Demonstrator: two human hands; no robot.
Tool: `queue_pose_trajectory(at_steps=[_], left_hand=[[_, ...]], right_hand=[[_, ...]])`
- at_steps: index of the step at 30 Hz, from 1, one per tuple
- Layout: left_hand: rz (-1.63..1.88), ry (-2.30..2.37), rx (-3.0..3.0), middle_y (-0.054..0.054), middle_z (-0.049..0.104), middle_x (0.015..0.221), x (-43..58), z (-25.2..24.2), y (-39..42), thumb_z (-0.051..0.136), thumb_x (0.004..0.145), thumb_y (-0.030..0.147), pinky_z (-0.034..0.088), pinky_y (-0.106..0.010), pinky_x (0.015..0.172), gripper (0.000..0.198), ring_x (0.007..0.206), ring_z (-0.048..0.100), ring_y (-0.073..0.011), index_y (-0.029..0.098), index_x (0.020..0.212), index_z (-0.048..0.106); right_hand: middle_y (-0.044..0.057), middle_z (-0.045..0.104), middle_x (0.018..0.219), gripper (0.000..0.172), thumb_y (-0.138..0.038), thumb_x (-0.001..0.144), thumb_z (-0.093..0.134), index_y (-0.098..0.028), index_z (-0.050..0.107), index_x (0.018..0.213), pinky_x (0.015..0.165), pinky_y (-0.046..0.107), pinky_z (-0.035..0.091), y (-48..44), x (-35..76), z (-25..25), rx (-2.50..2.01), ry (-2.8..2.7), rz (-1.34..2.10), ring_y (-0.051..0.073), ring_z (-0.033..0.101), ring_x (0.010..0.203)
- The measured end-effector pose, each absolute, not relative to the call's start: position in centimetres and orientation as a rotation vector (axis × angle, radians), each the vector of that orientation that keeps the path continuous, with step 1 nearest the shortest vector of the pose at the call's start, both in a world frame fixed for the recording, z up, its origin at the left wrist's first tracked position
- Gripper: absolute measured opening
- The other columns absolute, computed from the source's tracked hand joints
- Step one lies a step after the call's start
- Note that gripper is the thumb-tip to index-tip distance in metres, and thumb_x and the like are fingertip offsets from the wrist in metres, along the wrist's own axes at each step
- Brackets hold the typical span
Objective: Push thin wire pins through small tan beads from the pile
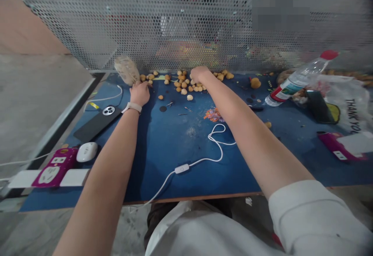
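Observation:
My left hand (140, 94) rests at the back left of the blue table, its fingers apart beside a few small round tan pieces (150, 77). Just behind it leans a clear, crumpled-looking plastic bag or container (127, 70) with pale contents. My right hand (199, 73) reaches to the back middle, over a larger heap of similar round pieces (181, 83). Its fingers are curled in and mostly hidden, so what they hold does not show. A single pale piece (190, 98) lies in front of the heap.
A perforated metal panel (180, 34) closes off the back. A white cable with a switch (182, 168) crosses the table. Left are a phone (97, 124), earbud case (86, 152) and purple power strip (54, 169); right, a bottle (297, 83). Orange-purple bits (213, 115) lie centrally.

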State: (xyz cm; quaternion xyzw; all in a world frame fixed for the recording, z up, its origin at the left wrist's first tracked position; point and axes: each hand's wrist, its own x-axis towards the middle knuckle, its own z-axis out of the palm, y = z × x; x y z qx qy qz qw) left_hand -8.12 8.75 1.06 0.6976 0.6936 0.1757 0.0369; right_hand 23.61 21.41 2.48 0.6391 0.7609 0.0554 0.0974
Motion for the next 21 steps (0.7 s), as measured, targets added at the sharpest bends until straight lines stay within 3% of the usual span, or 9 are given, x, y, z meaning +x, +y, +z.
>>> queue_pose_trajectory(at_steps=[5,13,21], left_hand=[[0.526,2.129,2.144,-0.029,0.078,0.172,-8.2,1.2,8.6,0.037,0.12,0.018,0.057,-0.069,0.138,0.067,0.17,0.069,-0.0503,0.024,0.161,0.091],[0.417,2.143,2.123,-0.028,0.074,0.179,-8.0,2.2,8.1,0.037,0.125,0.02,0.054,-0.063,0.142,0.064,0.174,0.067,-0.0497,0.019,0.167,0.085],[0.481,2.166,2.16,-0.028,0.079,0.17,-8.1,1.6,8.6,0.04,0.121,0.019,0.058,-0.073,0.137,0.064,0.167,0.071,-0.0528,0.024,0.163,0.088]], right_hand=[[0.035,0.092,0.154,0.048,-0.029,0.118,0.083,-0.007,0.094,0.159,0.133,0.069,0.067,21.8,23.5,2.4,1.859,2.383,0.114,0.054,0.085,0.159],[0.034,0.086,0.167,0.061,-0.015,0.118,0.063,-0.003,0.086,0.173,0.13,0.059,0.066,20.9,22.5,3.2,1.846,2.175,0.178,0.045,0.082,0.162],[0.036,0.083,0.172,0.063,-0.009,0.12,0.057,0.003,0.082,0.176,0.133,0.053,0.063,19.6,22.8,3.6,1.903,2.217,0.129,0.046,0.08,0.166]])
